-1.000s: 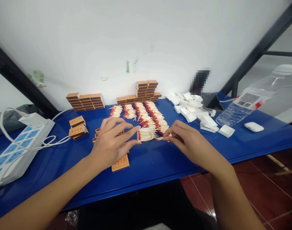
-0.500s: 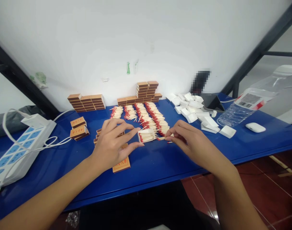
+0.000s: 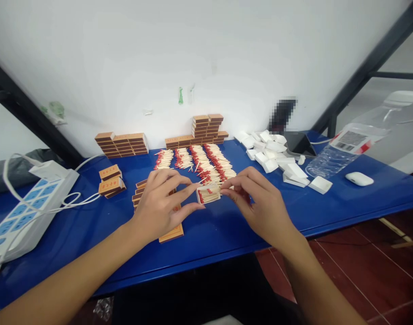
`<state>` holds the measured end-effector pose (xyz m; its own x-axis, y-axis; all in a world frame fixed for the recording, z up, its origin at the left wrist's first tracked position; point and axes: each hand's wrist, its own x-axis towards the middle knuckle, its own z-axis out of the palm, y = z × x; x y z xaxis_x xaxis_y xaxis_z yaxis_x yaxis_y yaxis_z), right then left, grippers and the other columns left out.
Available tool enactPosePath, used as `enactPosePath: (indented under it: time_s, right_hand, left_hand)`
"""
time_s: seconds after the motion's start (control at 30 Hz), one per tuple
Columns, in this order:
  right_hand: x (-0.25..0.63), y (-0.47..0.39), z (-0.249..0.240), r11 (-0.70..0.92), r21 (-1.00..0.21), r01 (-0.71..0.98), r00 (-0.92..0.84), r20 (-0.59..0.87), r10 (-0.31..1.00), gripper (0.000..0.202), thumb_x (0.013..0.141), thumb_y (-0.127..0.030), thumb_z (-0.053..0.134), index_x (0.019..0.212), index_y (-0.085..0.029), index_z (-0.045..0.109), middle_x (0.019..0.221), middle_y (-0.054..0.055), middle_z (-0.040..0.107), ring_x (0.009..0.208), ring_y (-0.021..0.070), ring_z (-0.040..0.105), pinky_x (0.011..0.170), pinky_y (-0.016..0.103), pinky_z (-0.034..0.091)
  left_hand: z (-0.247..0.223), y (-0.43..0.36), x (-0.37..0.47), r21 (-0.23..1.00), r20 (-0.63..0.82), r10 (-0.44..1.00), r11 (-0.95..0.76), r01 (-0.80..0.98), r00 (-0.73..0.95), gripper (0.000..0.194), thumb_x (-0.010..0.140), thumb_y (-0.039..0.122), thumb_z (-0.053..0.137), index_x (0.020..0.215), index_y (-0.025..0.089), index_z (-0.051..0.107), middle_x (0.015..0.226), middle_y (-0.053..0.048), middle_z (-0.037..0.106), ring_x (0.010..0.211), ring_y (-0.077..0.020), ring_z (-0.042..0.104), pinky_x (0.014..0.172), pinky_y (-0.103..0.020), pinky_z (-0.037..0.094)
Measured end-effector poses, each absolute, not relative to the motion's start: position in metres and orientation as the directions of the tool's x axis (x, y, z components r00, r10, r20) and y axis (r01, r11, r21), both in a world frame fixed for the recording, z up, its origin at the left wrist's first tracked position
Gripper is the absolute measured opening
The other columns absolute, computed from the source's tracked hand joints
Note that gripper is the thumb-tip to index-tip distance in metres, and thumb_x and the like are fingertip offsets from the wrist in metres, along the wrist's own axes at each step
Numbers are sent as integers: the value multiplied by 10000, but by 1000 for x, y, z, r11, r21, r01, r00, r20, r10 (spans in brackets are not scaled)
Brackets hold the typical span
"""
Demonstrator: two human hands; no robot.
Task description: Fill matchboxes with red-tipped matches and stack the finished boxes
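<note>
And here we are at the blue table (image 3: 206, 255), both hands right in the thick of it; the left hand (image 3: 162, 198) has its thumb and a finger pinched on the left end of a small white tray (image 3: 211, 202), its other fingers loosely curved; the right hand (image 3: 257, 198) comes in at the opposite end, thumb and forefinger pressed together on a small bunch of matches (image 3: 211, 191), red heads pointing left over the tray; exactly how many sit in that pinch, I cannot tell!

The tray is in front of the match rows (image 3: 220, 162), between the two hands, and loose matches (image 3: 206, 198) lie inside it, red heads to the left; four rows fan out behind, and what a spread of red tips that is; partly hidden behind and below the left hand are orange-and-brown matchboxes (image 3: 175, 232); over to the left there's a little pile of boxes (image 3: 111, 186), with a neat low stack (image 3: 130, 146) near the wall (image 3: 142, 54), and a taller stack (image 3: 207, 128) stands behind the rows; across on the right it's a jumble of white trays (image 3: 269, 151), a dark container (image 3: 298, 143) just beside them, then a clear bottle (image 3: 349, 146) and a rounded white case (image 3: 359, 179); far left, a power strip (image 3: 30, 212) trails white cables (image 3: 76, 203).
</note>
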<state>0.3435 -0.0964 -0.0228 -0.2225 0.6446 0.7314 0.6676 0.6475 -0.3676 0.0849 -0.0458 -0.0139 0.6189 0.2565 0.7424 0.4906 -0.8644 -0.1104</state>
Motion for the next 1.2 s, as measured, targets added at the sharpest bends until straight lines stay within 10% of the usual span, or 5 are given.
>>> enactPosePath:
  time_s: [0.87,1.2]
  right_hand:
    - [344,-91,-28,614,-470,634,-208,662,721,121,1086,-245,627,1111,-229,744,949,54,648,829,189,647,773,340,567]
    - [342,-86,-40,547,-420,724,-392,402,827,183,1070,-222,623,1129,-244,795,1055,79,661,941,228,703,863,386,594]
  left_hand:
    - [-14,-43,83,-75,775,321,-809,584,545,300,921,430,853,1104,202,787,1070,-90,803,995,-277,649,878,-464,484]
    - [-14,-42,83,-42,802,354,-771,636,482,288,915,442,858,1072,208,798,1052,-84,811,972,-274,652,833,-453,486]
